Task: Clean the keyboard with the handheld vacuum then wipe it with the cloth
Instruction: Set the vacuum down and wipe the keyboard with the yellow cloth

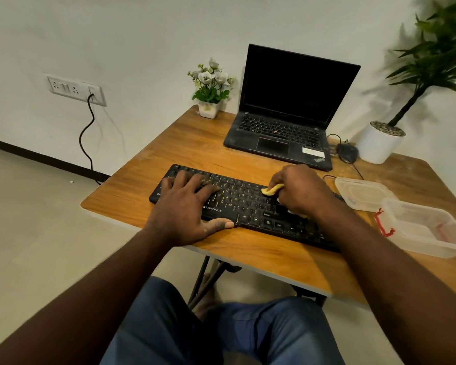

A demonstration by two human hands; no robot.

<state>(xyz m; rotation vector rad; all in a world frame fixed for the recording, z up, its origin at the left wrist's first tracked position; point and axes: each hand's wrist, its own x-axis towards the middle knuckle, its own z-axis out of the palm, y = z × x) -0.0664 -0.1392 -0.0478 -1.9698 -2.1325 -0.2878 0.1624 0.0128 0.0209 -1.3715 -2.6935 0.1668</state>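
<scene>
- Nearest to me are my knees [221, 330] in blue jeans, under the front edge of the table [261, 259].
- Both forearms reach up from the bottom corners onto the wooden top.
- My left hand [187, 206] lies flat and open on the left half of the keyboard [248, 206], fingers spread over the keys, thumb along the front edge; it grips nothing.
- My right hand [300, 191] is curled closed around a yellow cloth [272, 189], pressing it onto the keys right of centre; only a small fold of cloth shows past the fingers.
- That black keyboard sits slanted across the near middle of the table, its right end hidden by my right forearm.
- Right of it, a clear tub [427, 227] with a red clip, and its lid [363, 192] just beyond, near the keyboard's far right corner.
- Farther back, an open laptop [287, 119] with a dark screen, a mouse [348, 152] beside it on the right.
- At the far edge, a small flower pot [209, 88] on the left and a big white planter [379, 143] on the right.
- On the wall, a socket [75, 88] with a black cable hanging down.
</scene>
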